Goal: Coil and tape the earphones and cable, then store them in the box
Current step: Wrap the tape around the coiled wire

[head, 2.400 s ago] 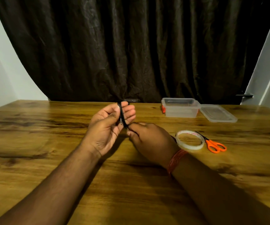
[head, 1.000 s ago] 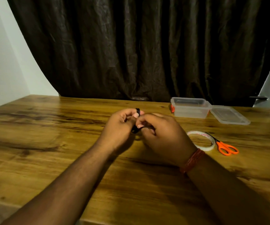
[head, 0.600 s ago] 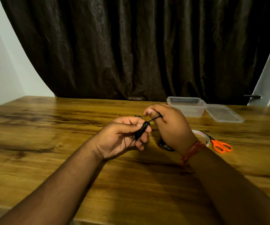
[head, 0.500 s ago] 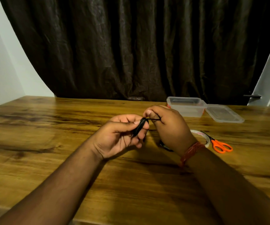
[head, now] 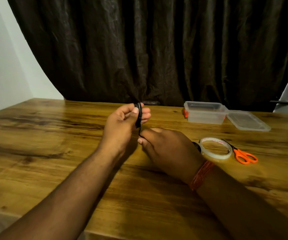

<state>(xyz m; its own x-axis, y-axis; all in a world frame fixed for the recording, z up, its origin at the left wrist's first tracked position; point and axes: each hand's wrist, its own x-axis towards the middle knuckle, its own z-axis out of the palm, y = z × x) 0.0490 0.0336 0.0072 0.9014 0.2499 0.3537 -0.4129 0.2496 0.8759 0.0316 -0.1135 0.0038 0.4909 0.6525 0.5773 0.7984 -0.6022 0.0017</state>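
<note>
A person is sitting at a glossy brown wooden table, winding a thin black cable into loops with both bare hands.

The likeliest trouble from here is the coil springing loose. The loops are being held only by fingertip and thumb pressure, so if that pressure eases while the free end is being pulled round, the turns could slip off and unravel. The free strand looks very short and thin, so it could also slide out of the pinch. Reaching for the tape will need one hand to let go, which could let the bundle open.

The left hand is raised just above the table, palm turned towards the right, its thumb and curled fingers clamped on the small upright bundle of black loops. The right hand is lying lower and nearer, knuckles up, its thumb and forefinger pinching the strand that is trailing down from the bundle. An orange thread band is circling the right wrist.

To the right, on the table, a roll of clear adhesive tape is lying flat, with orange-handled scissors just beside it. Further back, a clear plastic box with orange clips is standing open, its clear lid lying beside it. A dark pleated curtain is hanging behind.
</note>
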